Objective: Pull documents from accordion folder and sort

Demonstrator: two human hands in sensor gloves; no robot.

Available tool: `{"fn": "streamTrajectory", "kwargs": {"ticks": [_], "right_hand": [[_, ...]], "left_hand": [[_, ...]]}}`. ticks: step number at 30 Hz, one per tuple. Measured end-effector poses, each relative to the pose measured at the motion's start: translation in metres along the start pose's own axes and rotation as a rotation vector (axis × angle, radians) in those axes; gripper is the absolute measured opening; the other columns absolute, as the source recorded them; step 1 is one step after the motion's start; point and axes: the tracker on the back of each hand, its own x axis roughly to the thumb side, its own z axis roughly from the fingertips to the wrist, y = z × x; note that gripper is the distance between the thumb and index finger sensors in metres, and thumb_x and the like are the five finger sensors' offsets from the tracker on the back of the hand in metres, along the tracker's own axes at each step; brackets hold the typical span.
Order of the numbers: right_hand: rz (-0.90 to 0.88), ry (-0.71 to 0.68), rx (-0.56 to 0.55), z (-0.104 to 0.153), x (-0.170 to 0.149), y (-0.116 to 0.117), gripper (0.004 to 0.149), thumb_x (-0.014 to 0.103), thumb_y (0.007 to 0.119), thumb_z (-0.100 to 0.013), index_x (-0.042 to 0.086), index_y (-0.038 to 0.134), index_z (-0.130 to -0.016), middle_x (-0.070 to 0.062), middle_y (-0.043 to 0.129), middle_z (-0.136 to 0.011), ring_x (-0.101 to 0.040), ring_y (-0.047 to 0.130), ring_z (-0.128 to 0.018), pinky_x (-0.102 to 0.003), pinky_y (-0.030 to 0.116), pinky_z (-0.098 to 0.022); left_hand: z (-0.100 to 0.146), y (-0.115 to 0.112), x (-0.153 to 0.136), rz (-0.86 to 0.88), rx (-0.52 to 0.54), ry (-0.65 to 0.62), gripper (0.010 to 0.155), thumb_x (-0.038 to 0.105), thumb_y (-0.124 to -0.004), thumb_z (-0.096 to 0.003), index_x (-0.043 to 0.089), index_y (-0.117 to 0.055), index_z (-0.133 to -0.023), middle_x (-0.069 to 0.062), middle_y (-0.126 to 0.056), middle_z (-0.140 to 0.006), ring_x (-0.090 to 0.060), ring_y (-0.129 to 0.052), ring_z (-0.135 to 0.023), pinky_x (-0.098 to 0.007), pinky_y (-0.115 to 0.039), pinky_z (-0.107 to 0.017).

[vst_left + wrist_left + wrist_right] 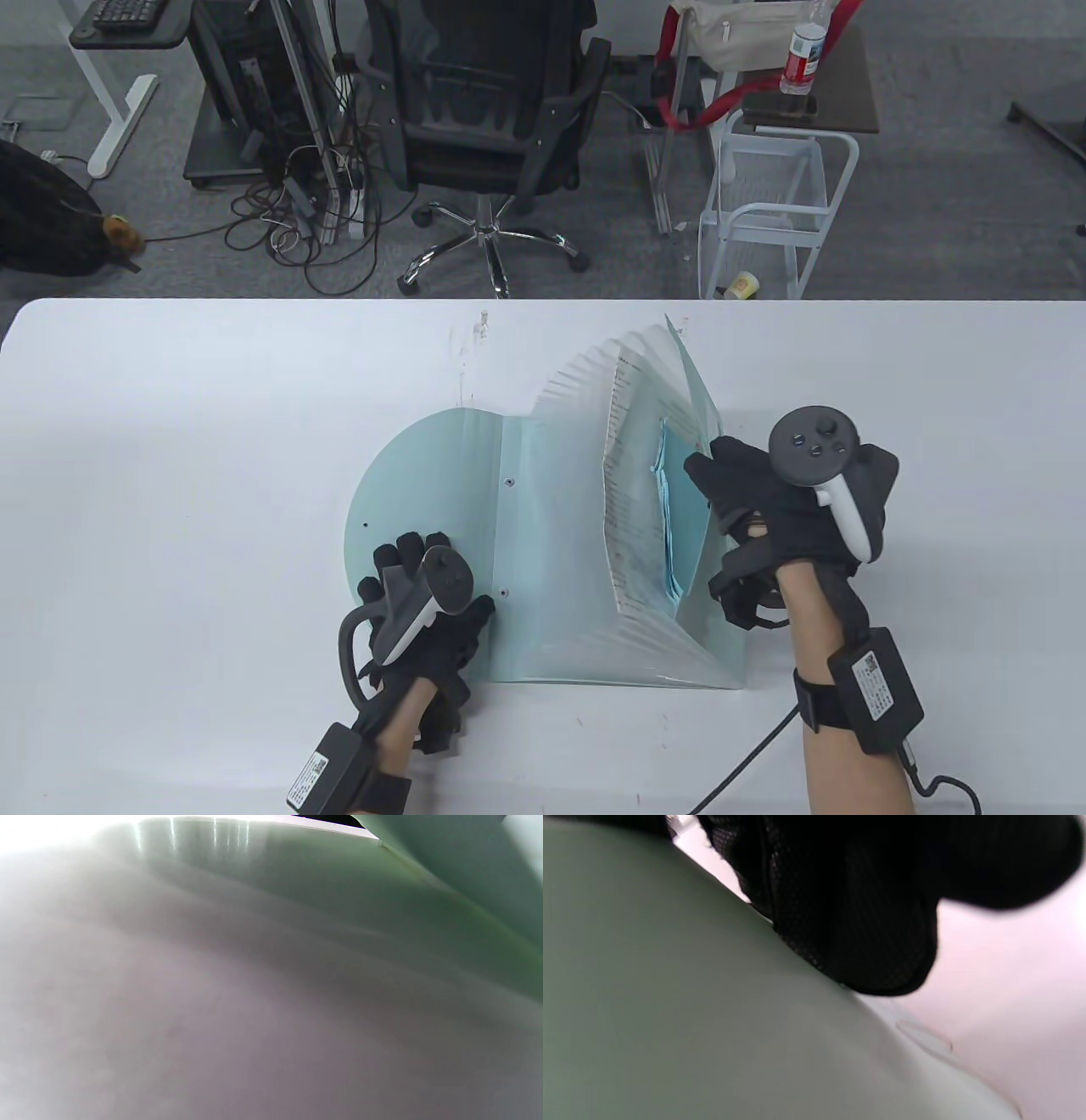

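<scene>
A pale teal accordion folder (560, 526) lies open on the white table (170, 467), its pleats fanned upward. Printed white documents (619, 475) and blue sheets (670, 501) stand in its pockets. My left hand (416, 594) rests flat on the folder's round flap (424, 484). My right hand (747, 501) grips the folder's upright right cover (704, 399), thumb over its edge. The left wrist view shows only blurred teal plastic (382, 899). In the right wrist view gloved fingers (848, 908) press against the cover (670, 1005).
Beyond the table's far edge stand a black office chair (492, 110), a white wire cart (772, 212) and a tangle of cables (297, 212). Cables run from both wrists off the near edge.
</scene>
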Motion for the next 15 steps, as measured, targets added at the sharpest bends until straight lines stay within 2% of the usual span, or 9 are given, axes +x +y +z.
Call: {"fn": "streamTrajectory", "kwargs": {"ticks": [3,6,9,15], "right_hand": [[-0.157,-0.016,0.159,-0.012,-0.019,-0.003,0.080,0.064,0.079,-0.039,0.011,0.063,-0.097,-0.009,0.090,-0.074,-0.047,0.092,-0.068,-0.060,0.081,-0.040],[-0.375,-0.076,0.243,-0.021,-0.038,0.002,0.080,0.060,0.078,-0.042,0.008,0.056,-0.099,-0.014,0.086,-0.073,-0.053,0.081,-0.074,-0.066,0.072,-0.047],[-0.479,-0.127,0.247,-0.022,-0.052,0.008,0.078,0.061,0.074,-0.044,0.007,0.057,-0.098,-0.015,0.084,-0.069,-0.055,0.077,-0.076,-0.069,0.067,-0.050],[-0.600,-0.190,0.175,-0.013,-0.068,0.007,0.073,0.057,0.070,-0.046,0.006,0.059,-0.097,-0.015,0.087,-0.068,-0.057,0.077,-0.072,-0.067,0.073,-0.045]], "left_hand": [[0.000,0.000,0.000,-0.003,-0.002,0.001,0.089,0.066,-0.066,-0.0475,0.029,-0.013,-0.108,-0.008,-0.004,-0.114,-0.039,-0.009,-0.108,-0.061,-0.018,-0.075],[0.000,0.001,0.001,-0.009,0.003,0.003,0.089,0.066,-0.066,-0.0475,0.029,-0.013,-0.108,-0.008,-0.004,-0.114,-0.039,-0.009,-0.108,-0.061,-0.017,-0.075],[-0.001,0.001,0.001,-0.011,0.005,0.004,0.088,0.066,-0.066,-0.0473,0.030,-0.013,-0.108,-0.008,-0.004,-0.114,-0.038,-0.008,-0.108,-0.061,-0.017,-0.075],[0.001,0.005,0.003,-0.022,0.009,0.004,0.087,0.065,-0.066,-0.0478,0.030,-0.014,-0.108,-0.008,-0.004,-0.114,-0.039,-0.008,-0.108,-0.060,-0.017,-0.075]]}}
